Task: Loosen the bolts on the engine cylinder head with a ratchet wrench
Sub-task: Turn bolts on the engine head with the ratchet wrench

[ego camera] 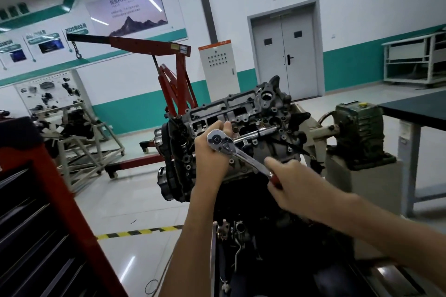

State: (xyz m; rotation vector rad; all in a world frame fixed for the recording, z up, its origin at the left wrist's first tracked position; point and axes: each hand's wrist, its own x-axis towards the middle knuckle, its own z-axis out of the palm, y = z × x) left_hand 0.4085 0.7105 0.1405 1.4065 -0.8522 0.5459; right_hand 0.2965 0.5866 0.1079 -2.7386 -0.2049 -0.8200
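Observation:
The grey engine cylinder head [243, 113] sits tilted on a stand at centre, its face dotted with bolt holes. A chrome ratchet wrench [237, 152] with a red grip lies across it; a long extension bar [259, 133] runs from the ratchet head up and right into the cylinder head. My left hand [211, 152] curls around the ratchet head and the near end of the extension. My right hand [289, 184] grips the red handle, lower right of the ratchet head. The bolt under the socket is hidden.
A red tool cabinet [55, 212] stands close on the left. Behind the engine is a red engine hoist [173, 67]. A green gearbox [359, 125] and a dark-topped table [417, 106] are at right. Yellow-black floor tape [137, 231] runs below.

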